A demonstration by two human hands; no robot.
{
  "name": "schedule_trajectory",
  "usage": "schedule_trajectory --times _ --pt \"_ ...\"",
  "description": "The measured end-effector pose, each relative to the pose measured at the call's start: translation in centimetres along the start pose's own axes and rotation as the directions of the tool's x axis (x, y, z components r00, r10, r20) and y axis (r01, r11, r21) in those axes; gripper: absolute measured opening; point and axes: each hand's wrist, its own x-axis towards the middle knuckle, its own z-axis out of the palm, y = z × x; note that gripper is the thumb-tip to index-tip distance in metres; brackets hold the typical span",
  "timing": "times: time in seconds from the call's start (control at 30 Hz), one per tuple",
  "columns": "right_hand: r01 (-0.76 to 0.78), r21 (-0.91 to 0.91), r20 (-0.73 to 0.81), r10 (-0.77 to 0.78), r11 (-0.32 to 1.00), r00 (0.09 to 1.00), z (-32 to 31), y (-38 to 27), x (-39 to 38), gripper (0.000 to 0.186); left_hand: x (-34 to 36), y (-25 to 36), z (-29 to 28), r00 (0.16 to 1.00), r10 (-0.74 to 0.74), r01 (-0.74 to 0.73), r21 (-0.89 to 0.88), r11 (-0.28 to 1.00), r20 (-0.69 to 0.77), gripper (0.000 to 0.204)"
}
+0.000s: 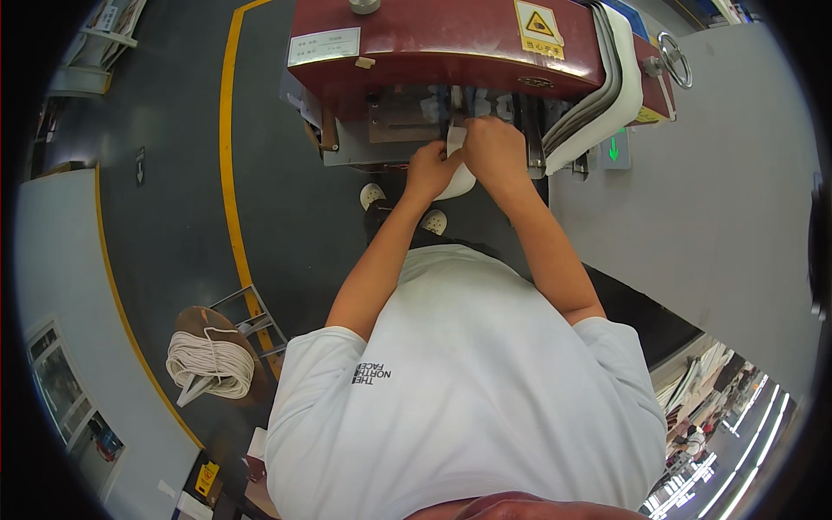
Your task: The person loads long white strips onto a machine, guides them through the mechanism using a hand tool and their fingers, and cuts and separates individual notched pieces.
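A white flat strip point(460, 183) passes between my hands, and its upper end reaches the opening at the front of a dark red machine point(442, 43). My left hand point(431, 171) pinches the strip from the left side. Closed, with its knuckles up, my right hand point(496, 153) is on the strip's right edge, close under the machine's hood. The right fingertips are hidden behind the hand. Metal plates and rollers point(403, 117) show inside the opening, partly in shadow.
Several white and grey strips point(607, 95) hang over the machine's right end, near a handwheel point(676, 61). A grey panel point(685, 199) stands to the right. At the lower left, a reel of white cord point(211, 362) sits by a metal frame point(251, 322). A yellow line point(227, 147) crosses the floor.
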Motion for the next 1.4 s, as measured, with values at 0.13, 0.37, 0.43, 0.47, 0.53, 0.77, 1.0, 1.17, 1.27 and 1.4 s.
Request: schedule_trajectory --times 0.13,0.37,0.43,0.47,0.53,0.77,1.0,1.17,1.27,1.4 --pt "-0.010 0.018 -0.018 0.011 1.000 1.000 0.7 -0.2 0.4 0.009 1.0 -0.5 0.3 0.998 0.038 -0.037 0.035 0.999 -0.040 0.033" --pt "-0.135 0.201 0.001 0.138 0.970 0.990 0.8 1.9 0.1 0.019 0.8 -0.2 -0.9 0.990 0.103 -0.114 0.120 0.986 0.095 0.037" --pt "-0.115 0.350 -0.033 0.135 0.930 0.990 -0.6 3.2 -2.1 0.018 -0.2 -0.6 -2.0 0.990 0.071 -0.094 0.190 0.977 0.124 0.037" --pt "-0.076 0.489 -0.059 0.120 0.869 0.991 -1.3 4.0 -3.2 0.018 -0.6 -0.8 -2.5 0.990 0.028 -0.062 0.254 0.965 0.138 0.037" --pt "-0.138 0.694 -0.150 0.330 0.706 0.932 -3.1 6.1 -5.6 0.016 -1.4 0.2 -3.6 0.968 -0.077 -0.041 0.452 0.891 0.239 0.035" --pt "-0.287 0.684 -0.492 0.715 0.671 0.497 -4.0 14.6 -6.2 0.015 -0.8 10.0 3.3 0.849 0.410 -0.512 0.329 0.793 0.334 0.026" --pt "-0.199 0.929 -0.137 0.790 0.312 0.597 -3.8 12.5 -5.7 0.018 3.1 14.7 11.0 0.781 0.599 -0.624 0.280 0.730 0.180 0.023" --pt "-0.040 0.974 -0.170 0.842 0.221 0.511 -4.6 13.6 -7.1 0.019 1.0 17.0 9.7 0.748 0.632 -0.663 0.279 0.695 0.202 0.019" --pt "0.067 0.995 0.009 0.762 -0.068 0.647 -7.6 12.7 -7.6 0.027 -0.9 18.3 7.5 0.805 0.574 -0.574 -0.046 0.817 0.154 0.017" --pt "0.005 0.939 0.167 0.468 -0.345 0.868 -10.9 11.0 -5.9 0.041 -3.9 18.0 3.1 0.869 0.326 -0.125 -0.471 0.873 0.372 0.014"
